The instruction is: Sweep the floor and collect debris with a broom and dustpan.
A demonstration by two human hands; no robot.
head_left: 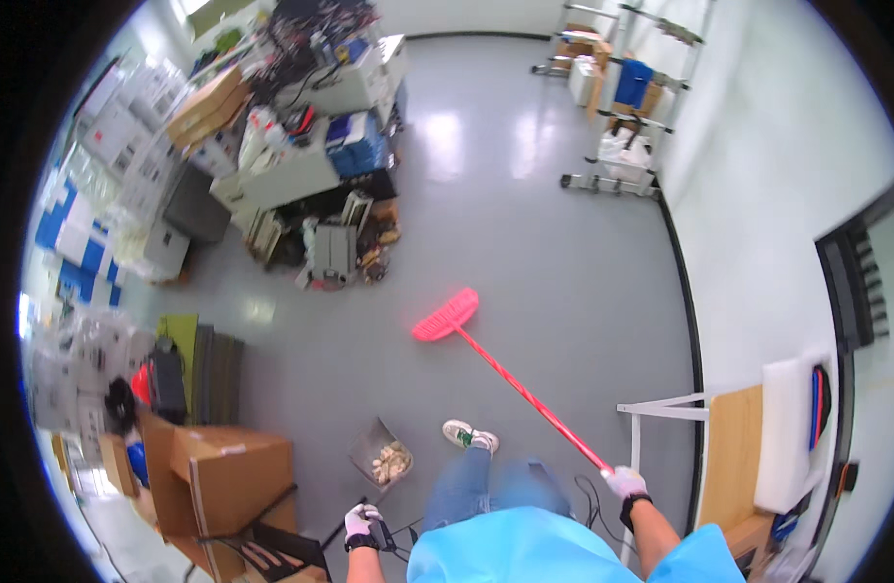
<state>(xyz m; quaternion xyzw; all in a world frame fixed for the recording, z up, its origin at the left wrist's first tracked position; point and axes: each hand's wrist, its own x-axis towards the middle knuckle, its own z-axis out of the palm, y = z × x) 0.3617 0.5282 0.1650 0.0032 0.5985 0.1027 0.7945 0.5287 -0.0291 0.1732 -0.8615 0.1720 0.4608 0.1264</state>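
My right hand, in a white glove, is closed around the upper end of the red handle of a broom. The pink broom head is out ahead on the grey floor, left of the handle's top end. Lower left, my gloved left hand is closed on a thin dark handle. That handle seems to belong to the grey dustpan just ahead of it, though the join is hard to see. Pale crumpled scraps lie inside the dustpan.
Cardboard boxes stand at the near left. Farther left and ahead is a cluttered table with equipment under it. A metal frame on wheels stands by the right wall. A white-legged wooden piece is at the near right.
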